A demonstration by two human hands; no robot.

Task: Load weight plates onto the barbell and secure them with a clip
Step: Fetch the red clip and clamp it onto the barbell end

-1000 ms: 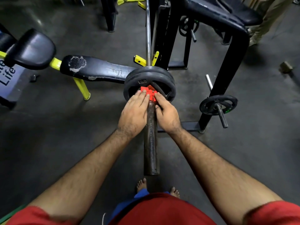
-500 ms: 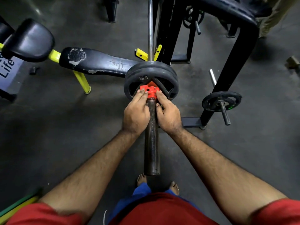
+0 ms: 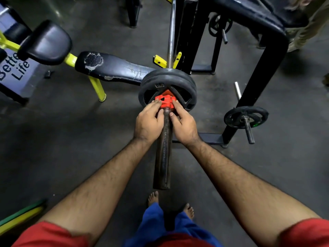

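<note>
A dark, rusty barbell sleeve points toward me, its chrome shaft running away up the frame. Two black weight plates sit on the sleeve, side by side. A red clip is on the sleeve right against the near plate. My left hand holds the clip's left side with its fingertips. My right hand grips the clip's right side, thumb resting on the sleeve. The clip's lower half is hidden behind my fingers.
A black bench with yellow legs lies to the left. A black rack frame stands to the right, with a small plate on its storage peg and another farther back. My bare feet are under the sleeve's end.
My fingers have shifted slightly on the red clip, and my right thumb now rests on the sleeve. The view has tilted a little; clip and plates stay in place.
</note>
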